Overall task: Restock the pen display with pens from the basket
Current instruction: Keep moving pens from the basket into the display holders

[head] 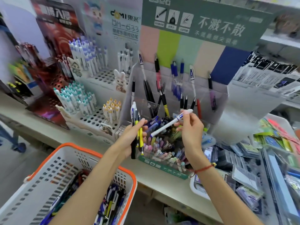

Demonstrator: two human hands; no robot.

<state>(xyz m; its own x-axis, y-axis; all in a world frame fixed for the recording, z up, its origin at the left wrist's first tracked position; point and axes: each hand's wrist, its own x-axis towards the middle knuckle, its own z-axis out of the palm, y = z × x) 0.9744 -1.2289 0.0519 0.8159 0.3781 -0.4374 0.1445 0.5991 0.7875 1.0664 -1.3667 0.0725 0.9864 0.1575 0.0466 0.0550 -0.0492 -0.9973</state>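
Looking down through the head camera, you have your right hand (pixel 191 127) pinching one white pen (pixel 168 124) near its capped end, thumb and fingers curled round the barrel. Its long axis runs on a slant: the pale cap points up and to the right, the blue tip points down and to the left, toward your other hand. The pen hangs above the front compartments of the clear acrylic pen display (pixel 175 101), apart from the pens already standing in it.

Your left hand (pixel 131 137) is clenched round a bundle of pens (pixel 137 132), black, yellow and one white with blue print, held nearly upright just left of the display's front corner. That hand is busy as a holder, so the right hand, which is nearer the open slots, looks the one to place.

Behind your right hand, the upper tiers hold only scattered pens, black, blue, red and white, each leaning in its slot. The white ones with blue marks stand in the back rows, above and beyond your grip. I judge that the coming move turns on swinging the pen's axis from slanted to near upright, then carrying it up and away from you.

Low on the left, the white basket with the orange rim (pixel 97 153) sits near your left forearm, with many pens lying jumbled inside.
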